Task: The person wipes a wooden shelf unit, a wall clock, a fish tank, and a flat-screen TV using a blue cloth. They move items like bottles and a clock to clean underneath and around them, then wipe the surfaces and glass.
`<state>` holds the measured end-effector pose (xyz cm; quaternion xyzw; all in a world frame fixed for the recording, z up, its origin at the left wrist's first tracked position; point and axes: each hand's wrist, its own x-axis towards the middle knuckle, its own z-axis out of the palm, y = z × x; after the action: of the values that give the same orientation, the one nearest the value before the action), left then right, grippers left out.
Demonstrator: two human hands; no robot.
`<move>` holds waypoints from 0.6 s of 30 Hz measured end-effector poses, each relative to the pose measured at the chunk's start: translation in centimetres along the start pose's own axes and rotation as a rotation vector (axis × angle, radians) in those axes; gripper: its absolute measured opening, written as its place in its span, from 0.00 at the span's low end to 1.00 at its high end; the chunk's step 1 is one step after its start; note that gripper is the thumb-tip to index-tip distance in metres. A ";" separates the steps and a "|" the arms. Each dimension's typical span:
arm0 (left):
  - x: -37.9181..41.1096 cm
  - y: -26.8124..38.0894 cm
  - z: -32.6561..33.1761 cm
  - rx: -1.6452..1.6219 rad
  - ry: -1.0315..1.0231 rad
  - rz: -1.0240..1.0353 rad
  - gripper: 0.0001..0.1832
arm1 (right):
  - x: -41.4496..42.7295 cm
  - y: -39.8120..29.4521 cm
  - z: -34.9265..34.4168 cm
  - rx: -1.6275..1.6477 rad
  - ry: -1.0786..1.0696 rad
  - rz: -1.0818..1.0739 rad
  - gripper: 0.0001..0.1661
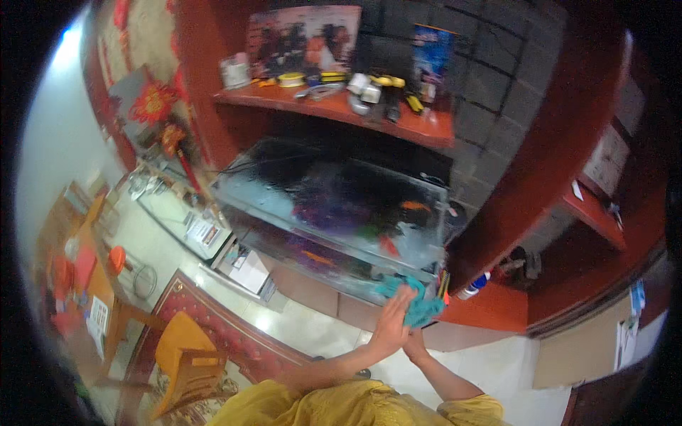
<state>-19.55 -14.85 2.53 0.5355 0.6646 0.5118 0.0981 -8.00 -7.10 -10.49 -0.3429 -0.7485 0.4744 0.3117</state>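
Observation:
My left hand [393, 322] lies over a crumpled teal cloth [421, 306] at the near right corner of a glass fish tank [333, 247]. Its fingers rest on the cloth, which touches the tank's front glass. Just below the cloth is my right hand [415, 345], its fingers hidden behind the cloth and the left hand. Inside the tank, an orange fish [414, 205] shows near the back right and a red fish [389, 246] nearer the front. Reflections blur the rest of the tank's contents.
A red wooden shelf [335, 114] above the tank holds tape rolls, jars and a poster. To the right, a white-and-blue bottle [473, 286] stands on a red ledge [493, 309]. A wooden chair [186, 351] and a red patterned rug [250, 341] lie to the left.

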 end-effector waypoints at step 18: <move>7.6 7.8 -3.6 0.111 0.056 0.614 0.13 | 1.1 -11.6 -13.1 0.715 0.352 0.097 0.34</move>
<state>-20.31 -11.49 13.46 0.7014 0.5013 0.4948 -0.1088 -0.74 -3.39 5.07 -0.3235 -0.4544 0.6531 0.5121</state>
